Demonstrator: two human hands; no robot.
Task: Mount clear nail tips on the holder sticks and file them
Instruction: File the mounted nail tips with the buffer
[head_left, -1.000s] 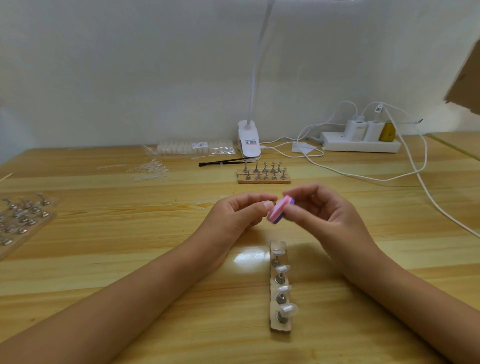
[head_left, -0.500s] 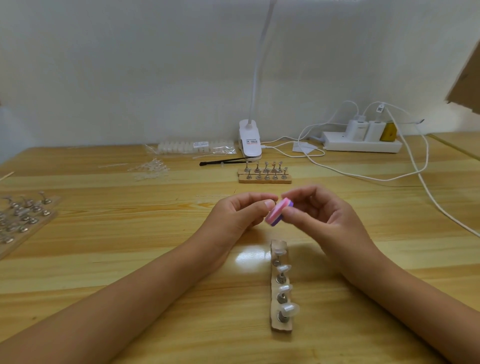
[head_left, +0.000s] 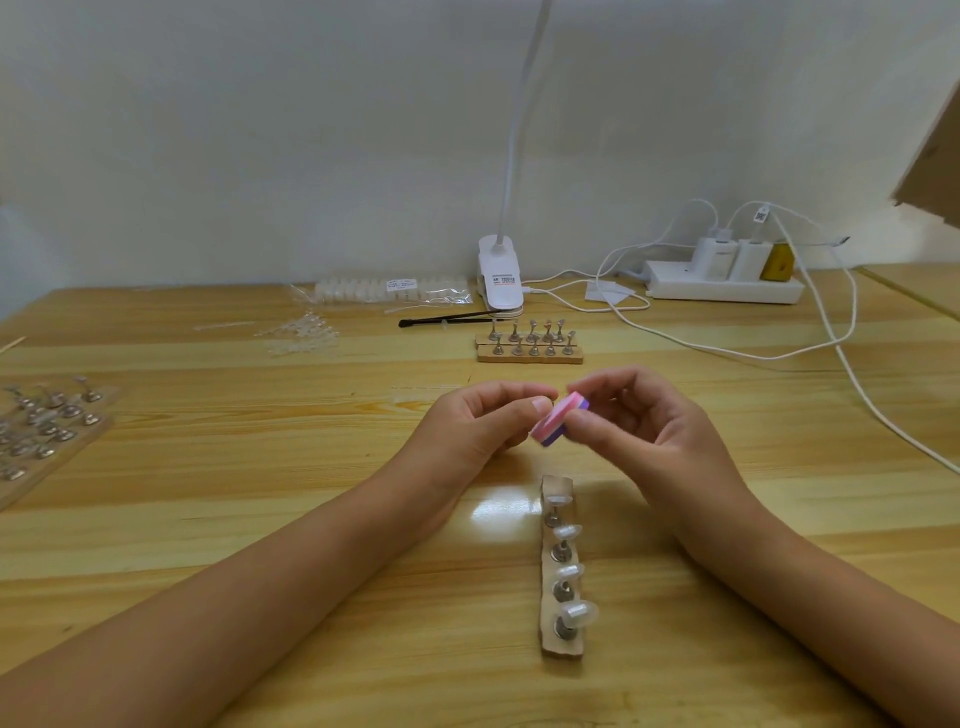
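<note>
My right hand (head_left: 644, 431) is a little above the centre of the frame and it pinches a small pink and purple file block (head_left: 558, 418) between the thumb and the first fingers; the other fingers are curled loosely behind. My left hand (head_left: 478, 426) is just to the left of it, with all fingers curled and the thumb and forefinger brought together against the left edge of the block. If a nail tip is between these two fingers, I cannot tell, because the fingertips hide it. Below both hands, in the lower centre, a narrow cardboard strip (head_left: 561, 647) lies on the wooden table (head_left: 260, 467), and it runs from near my hands toward the bottom edge. Four metal holder sticks (head_left: 563, 590) stand on it in one line, each with a clear nail tip (head_left: 579, 613) on top. Further back, above my hands, a second strip (head_left: 530, 356) carries two rows of bare holders. At the left edge there is a board (head_left: 78, 441) with more holders. In the upper left, loose clear tips (head_left: 301, 335) lie apart from a plastic bag of tips (head_left: 395, 291). A white clip lamp (head_left: 500, 275) and a power strip (head_left: 722, 283) are near the wall.
</note>
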